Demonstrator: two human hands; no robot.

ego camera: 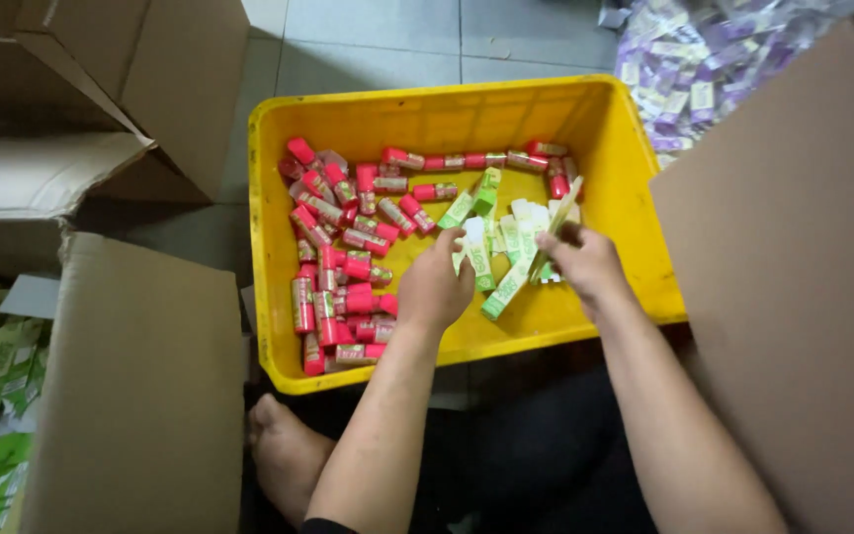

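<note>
Head view: yellow crate (625, 188) on floor; red tubes (338, 257) piled at its left, green-white cartons (491, 247) at centre.

Advice: steady flat carton (555, 222) by its edges, don't crush; judged.

Right hand (585, 262) grip pinched on flat carton, held tilted over pile.

Left hand (437, 287) curled, fingertips on cartons; whether it clasps one, cannot tell.

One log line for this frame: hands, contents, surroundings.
left hand: on green cartons | right hand: holding flat carton | yellow crate: red-capped bottles
</note>
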